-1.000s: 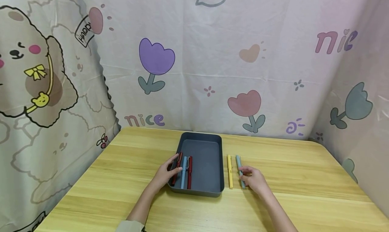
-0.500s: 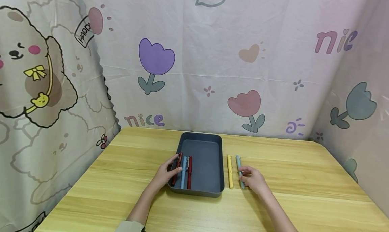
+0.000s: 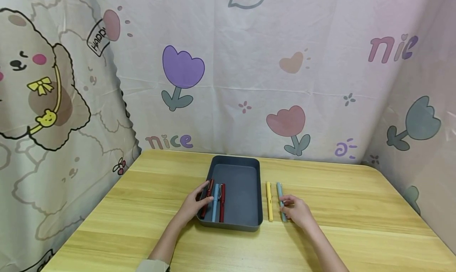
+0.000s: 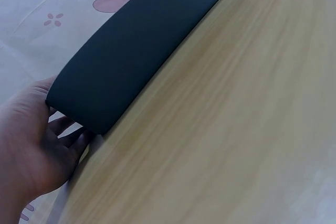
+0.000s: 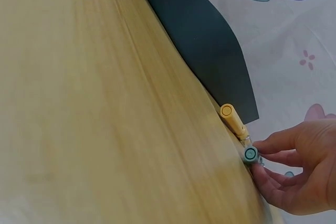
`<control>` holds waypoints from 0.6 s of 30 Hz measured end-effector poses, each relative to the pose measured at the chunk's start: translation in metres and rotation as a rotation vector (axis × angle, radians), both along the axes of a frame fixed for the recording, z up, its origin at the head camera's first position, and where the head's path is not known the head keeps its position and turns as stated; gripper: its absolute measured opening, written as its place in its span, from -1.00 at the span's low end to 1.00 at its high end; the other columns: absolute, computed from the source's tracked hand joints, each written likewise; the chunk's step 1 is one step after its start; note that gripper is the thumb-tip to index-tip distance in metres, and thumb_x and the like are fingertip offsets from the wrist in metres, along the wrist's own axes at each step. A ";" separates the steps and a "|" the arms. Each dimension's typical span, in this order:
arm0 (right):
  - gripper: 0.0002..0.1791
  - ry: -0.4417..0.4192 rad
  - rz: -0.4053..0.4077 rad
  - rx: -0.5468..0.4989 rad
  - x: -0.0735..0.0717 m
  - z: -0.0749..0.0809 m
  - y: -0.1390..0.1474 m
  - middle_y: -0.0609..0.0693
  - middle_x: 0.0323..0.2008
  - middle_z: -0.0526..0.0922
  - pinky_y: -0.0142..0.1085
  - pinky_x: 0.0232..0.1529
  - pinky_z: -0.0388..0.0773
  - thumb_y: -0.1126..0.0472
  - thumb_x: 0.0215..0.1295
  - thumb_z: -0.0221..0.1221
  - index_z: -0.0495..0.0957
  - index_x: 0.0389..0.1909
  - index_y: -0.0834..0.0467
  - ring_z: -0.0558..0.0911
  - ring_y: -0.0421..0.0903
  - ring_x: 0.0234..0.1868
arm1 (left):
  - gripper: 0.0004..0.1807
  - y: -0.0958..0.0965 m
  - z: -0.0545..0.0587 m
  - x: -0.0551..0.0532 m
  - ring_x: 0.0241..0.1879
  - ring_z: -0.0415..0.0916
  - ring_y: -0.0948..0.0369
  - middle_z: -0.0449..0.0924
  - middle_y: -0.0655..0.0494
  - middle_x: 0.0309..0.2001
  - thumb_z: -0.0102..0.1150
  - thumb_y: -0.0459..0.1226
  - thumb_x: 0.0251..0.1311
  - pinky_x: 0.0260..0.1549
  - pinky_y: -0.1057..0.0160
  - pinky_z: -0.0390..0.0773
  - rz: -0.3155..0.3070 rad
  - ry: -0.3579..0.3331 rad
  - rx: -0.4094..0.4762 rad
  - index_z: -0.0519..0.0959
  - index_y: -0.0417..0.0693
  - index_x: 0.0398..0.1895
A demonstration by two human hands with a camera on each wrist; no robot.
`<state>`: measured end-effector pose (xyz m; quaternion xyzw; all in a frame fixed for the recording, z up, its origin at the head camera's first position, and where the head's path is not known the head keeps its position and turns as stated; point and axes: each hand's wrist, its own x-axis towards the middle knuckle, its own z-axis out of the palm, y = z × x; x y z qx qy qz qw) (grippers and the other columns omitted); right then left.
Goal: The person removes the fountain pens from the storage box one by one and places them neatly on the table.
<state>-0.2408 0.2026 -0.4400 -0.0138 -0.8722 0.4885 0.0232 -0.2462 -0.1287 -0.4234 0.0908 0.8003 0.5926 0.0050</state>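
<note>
While the right hand (image 3: 297, 212) lies on the pale wooden desk (image 3: 356, 208) with its fingers curled round the near half of a slim grey-blue plastic pen (image 3: 280, 196), the far half of that pen shows bare past the fingertips; in the right wrist view only its round end cap (image 5: 251, 155) is plain, the barrel being foreshortened and covered by the fingers (image 5: 283, 142); whether the pen is lifted clear of the desk cannot be told. Just beside it, on the side toward the tray and lying parallel, is a slim yellow plastic pen (image 3: 269, 201), flat on the desk and untouched; from the right wrist it shows as a yellow end cap (image 5: 227, 110) and a short stretch of barrel.

The left hand (image 3: 195, 204) rests at the near left corner of a dark blue-grey rectangular plastic tray (image 3: 242, 224), thumb and fingers pinching a dark red pen (image 3: 207, 198) that leans at the tray's left wall; the left wrist view shows the palm (image 4: 31, 145) against the outside of the tray wall (image 4: 136, 45), with the fingers hidden beyond the rim and the pens out of sight. Beside the dark red pen lie a light blue pen (image 3: 215, 202) and a brighter red pen with a metal clip (image 3: 222, 202), side by side in the tray's left part.
</note>
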 end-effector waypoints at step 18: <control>-0.71 -0.008 0.016 -0.004 0.004 0.009 0.001 0.17 -0.21 0.52 -0.25 -0.44 0.54 0.45 0.13 0.14 0.51 -0.08 0.36 0.57 -0.01 -0.30 | -0.37 0.000 -0.001 0.000 0.28 -0.03 -0.23 0.09 -0.31 0.30 0.15 -0.34 0.18 0.13 -0.22 0.06 0.003 0.008 -0.004 0.22 -0.24 0.32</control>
